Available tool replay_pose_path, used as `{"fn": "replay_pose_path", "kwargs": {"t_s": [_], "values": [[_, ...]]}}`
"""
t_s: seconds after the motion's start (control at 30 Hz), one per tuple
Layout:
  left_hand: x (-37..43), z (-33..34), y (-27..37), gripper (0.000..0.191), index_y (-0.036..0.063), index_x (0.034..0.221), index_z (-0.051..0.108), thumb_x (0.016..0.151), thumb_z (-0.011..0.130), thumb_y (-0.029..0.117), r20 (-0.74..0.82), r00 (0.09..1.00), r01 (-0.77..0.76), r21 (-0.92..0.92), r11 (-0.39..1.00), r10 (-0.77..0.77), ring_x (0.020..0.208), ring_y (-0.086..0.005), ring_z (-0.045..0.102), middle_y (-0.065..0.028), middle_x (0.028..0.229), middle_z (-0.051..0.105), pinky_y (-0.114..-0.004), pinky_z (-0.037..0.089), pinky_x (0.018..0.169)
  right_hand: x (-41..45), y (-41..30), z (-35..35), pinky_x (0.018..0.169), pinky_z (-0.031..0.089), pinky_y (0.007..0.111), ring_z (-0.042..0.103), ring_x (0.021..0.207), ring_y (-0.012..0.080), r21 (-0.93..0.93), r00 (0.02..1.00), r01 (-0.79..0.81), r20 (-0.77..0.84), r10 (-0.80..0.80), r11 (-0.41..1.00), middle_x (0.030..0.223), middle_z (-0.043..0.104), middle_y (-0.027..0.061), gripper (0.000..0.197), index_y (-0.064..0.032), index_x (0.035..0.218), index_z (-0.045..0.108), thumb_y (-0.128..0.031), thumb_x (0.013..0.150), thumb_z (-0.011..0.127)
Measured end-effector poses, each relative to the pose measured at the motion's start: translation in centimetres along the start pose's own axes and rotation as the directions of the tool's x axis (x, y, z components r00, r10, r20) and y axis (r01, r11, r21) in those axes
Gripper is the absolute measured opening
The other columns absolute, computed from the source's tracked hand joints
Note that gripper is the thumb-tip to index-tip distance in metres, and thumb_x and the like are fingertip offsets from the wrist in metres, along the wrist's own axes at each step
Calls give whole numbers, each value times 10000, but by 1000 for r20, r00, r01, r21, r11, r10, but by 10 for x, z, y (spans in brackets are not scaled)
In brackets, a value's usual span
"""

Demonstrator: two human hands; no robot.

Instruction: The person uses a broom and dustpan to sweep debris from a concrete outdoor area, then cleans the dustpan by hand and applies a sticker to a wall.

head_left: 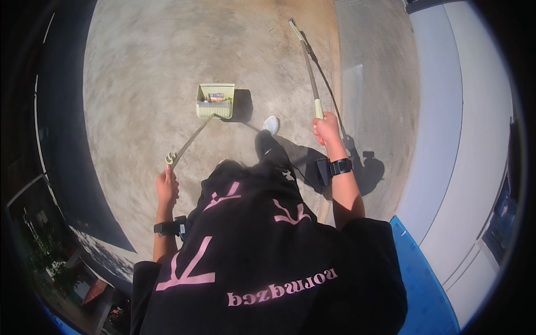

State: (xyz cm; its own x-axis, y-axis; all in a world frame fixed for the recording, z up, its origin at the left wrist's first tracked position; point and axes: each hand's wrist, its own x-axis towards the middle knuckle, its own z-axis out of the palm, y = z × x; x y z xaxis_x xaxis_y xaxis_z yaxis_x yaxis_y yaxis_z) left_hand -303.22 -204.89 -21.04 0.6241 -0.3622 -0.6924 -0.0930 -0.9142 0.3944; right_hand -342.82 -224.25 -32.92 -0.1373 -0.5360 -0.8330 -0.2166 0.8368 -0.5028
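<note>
My left hand point(167, 187) is closed around the upper end of a long-handled dustpan's pole point(190, 141), just below a pale green clip. The pale green dustpan point(214, 111) rests on the concrete floor ahead, with colourful litter and some green bits inside. In my right hand point(327, 129) is the pale green grip of a second long pole point(310, 75), which reaches forward and away from the dustpan. At its far end is a narrow pale green head point(295, 29), probably a broom seen edge-on; its bristles cannot be made out.
Sunlit concrete floor point(146, 83) spreads ahead, with a joint line on the right. A pale wall point(435, 104) curves along the right side, near a blue sheet point(423, 280). My white shoe point(271, 124) stands between the two poles. Dark shade lies at the left.
</note>
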Motion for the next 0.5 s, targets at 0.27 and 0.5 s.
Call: {"fn": "replay_pose_path", "kwargs": {"t_s": [0.27,0.5], "values": [[7,3,-3,516,68,594,420,921,395,466,-4,998,66,8,998,-66,350,-75,331,11,447,359,-259,280,328,108,-8,34,277,293,327,471,340,191,-187,999,30,-16,-34,982,561,541,160,85,68,773,500,17,715,463],[77,-15,-32,543,-47,651,476,903,432,432,50,985,-174,327,929,167,515,-303,386,-200,551,435,-406,355,522,64,-23,92,293,327,341,513,368,221,-634,991,96,130,-16,767,574,560,177,134,102,817,498,20,727,441]]}}
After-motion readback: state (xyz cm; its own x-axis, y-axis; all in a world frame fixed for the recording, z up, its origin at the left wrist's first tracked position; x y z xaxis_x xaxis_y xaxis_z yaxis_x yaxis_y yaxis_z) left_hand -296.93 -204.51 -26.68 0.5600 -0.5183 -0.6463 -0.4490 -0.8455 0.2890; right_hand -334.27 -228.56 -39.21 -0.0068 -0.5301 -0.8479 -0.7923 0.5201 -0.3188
